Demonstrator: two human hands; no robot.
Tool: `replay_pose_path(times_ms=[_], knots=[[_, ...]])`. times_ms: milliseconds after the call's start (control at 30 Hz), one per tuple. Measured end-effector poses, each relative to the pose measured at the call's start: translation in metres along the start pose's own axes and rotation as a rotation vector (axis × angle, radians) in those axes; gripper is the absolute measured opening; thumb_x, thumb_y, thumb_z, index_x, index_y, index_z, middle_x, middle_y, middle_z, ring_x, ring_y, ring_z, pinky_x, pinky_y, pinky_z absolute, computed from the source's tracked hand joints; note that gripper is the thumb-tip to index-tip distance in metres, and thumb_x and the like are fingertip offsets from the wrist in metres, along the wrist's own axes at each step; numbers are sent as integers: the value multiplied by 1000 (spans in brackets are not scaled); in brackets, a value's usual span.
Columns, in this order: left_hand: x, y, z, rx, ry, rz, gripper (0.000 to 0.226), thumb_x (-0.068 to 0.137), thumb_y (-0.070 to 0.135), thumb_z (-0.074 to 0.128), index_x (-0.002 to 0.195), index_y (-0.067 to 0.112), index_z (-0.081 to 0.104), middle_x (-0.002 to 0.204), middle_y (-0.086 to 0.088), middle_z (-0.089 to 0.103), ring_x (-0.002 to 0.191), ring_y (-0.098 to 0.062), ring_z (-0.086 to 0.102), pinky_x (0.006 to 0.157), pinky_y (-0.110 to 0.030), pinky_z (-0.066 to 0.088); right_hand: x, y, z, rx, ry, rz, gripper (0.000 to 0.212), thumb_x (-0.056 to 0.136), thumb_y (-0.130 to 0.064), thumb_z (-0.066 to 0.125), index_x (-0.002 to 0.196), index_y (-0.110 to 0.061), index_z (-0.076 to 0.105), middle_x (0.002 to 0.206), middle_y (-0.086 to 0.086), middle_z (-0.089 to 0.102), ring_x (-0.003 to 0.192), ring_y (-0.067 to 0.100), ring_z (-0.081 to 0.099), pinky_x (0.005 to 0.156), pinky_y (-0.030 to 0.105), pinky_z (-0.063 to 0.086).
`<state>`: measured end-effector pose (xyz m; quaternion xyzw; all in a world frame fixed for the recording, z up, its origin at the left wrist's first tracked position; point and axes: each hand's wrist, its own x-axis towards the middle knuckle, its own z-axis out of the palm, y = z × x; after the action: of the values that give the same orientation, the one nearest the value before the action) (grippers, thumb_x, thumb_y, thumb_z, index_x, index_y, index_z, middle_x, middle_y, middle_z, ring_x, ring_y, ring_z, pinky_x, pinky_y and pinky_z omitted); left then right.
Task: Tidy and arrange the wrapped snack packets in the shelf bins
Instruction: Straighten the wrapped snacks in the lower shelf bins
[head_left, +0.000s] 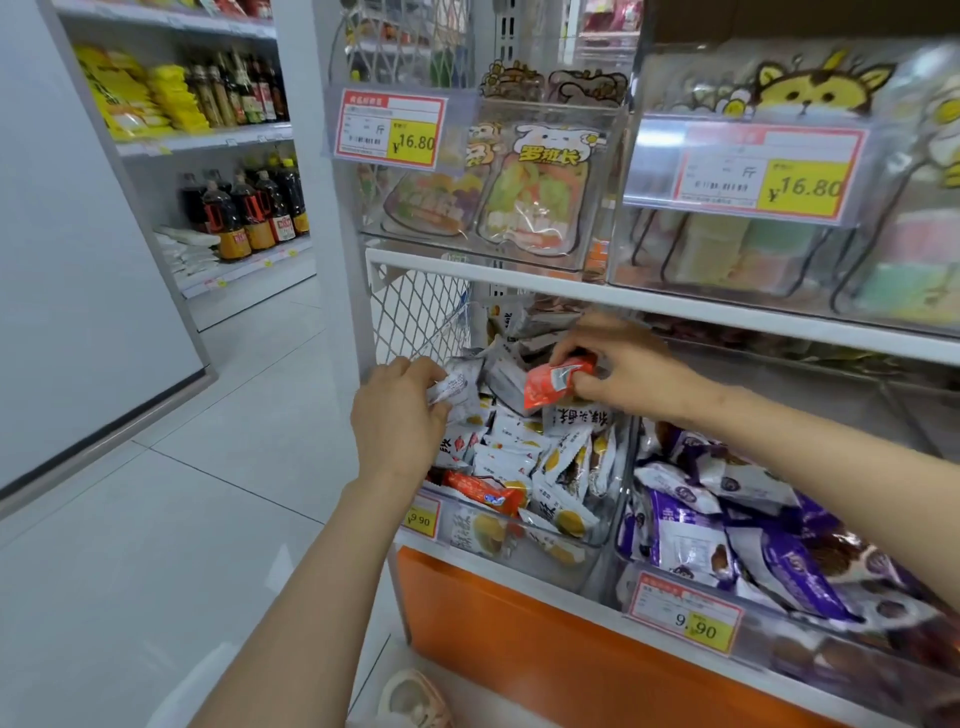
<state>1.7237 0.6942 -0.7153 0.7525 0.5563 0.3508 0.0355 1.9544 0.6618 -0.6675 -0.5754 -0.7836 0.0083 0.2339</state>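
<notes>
The right hand (623, 364) pinches a red packet (553, 383), the left hand (400, 415) grips a white packet (454, 387), both above the clear bin (587, 551). Probably best to lift the red stray out, then lay the white one flat just below.

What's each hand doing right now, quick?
Left hand: gripping a white-and-grey wrapped snack packet.
Right hand: pinching a red-orange wrapped snack packet.

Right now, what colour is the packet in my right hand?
The packet is orange-red with a white label, pinched in the right hand; head view.
</notes>
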Motion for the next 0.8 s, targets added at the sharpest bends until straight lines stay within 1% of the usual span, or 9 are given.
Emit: replay_pose_path(times_ms=[67, 133, 200, 267, 367, 467, 567, 667, 800], knots=[[1, 8, 7, -5, -15, 64, 22, 82, 17, 66, 104, 16, 62, 104, -3, 62, 99, -24, 54, 71, -30, 36, -17, 0, -13, 95, 20, 70, 26, 78, -9, 64, 102, -18, 64, 99, -7, 56, 91, 16, 54, 81, 36, 48], [0, 18, 17, -19, -42, 105, 21, 83, 18, 65, 103, 15, 59, 105, -1, 60, 96, -23, 56, 66, -29, 34, -35, 3, -20, 172, 25, 127, 27, 80, -9, 65, 103, -24, 61, 106, -6, 59, 96, 15, 57, 87, 32, 48], [-2, 25, 27, -26, -127, 142, 22, 85, 19, 63, 106, 17, 56, 109, 1, 57, 97, -21, 57, 64, -28, 33, -51, 6, -23, 204, 41, 171, 29, 82, -13, 64, 103, -32, 59, 109, -12, 60, 99, 11, 58, 89, 28, 46], [-3, 28, 33, 0, -281, 181, 25, 86, 14, 60, 111, 19, 56, 114, 2, 57, 101, -21, 57, 71, -30, 40, -65, 7, -26, 218, 57, 216, 31, 83, -15, 64, 102, -39, 58, 110, -16, 60, 98, 5, 57, 86, 20, 44], [-3, 22, 34, -105, -431, 175, 29, 85, -1, 53, 106, 15, 63, 112, 0, 63, 101, -21, 59, 79, -29, 47, -80, 6, -28, 239, 76, 225, 33, 83, -8, 65, 101, -36, 60, 103, -24, 59, 90, -6, 54, 75, -2, 34], [-8, 12, 27, -252, -598, 169, 29, 86, -7, 50, 100, 11, 69, 107, -3, 69, 99, -15, 63, 87, -28, 50, -89, 5, -25, 256, 97, 208, 38, 81, -3, 67, 101, -35, 60, 100, -29, 57, 90, -9, 54, 75, -3, 33], [-12, 5, 18, -286, -713, 152, 32, 89, -7, 45, 101, 9, 68, 107, -3, 69, 102, -8, 61, 92, -26, 49, -93, 5, -22, 309, 126, 190, 49, 79, 1, 68, 99, -41, 55, 103, -25, 58, 96, -16, 52, 78, -3, 35], [-12, 3, 16, -314, -694, 136, 30, 89, -4, 46, 102, 12, 67, 106, -1, 69, 99, -9, 61, 87, -24, 48, -96, 3, -18, 341, 145, 180, 49, 79, 3, 67, 100, -39, 54, 105, -23, 58, 97, -18, 51, 79, -2, 36], [-10, 8, 20, -256, -510, 185, 25, 90, 3, 51, 105, 17, 66, 106, 5, 67, 78, -4, 55, 70, -18, 44, -96, 5, -18, 322, 147, 192, 41, 81, -1, 67, 105, -33, 57, 105, -21, 60, 99, -9, 55, 80, 1, 38]])
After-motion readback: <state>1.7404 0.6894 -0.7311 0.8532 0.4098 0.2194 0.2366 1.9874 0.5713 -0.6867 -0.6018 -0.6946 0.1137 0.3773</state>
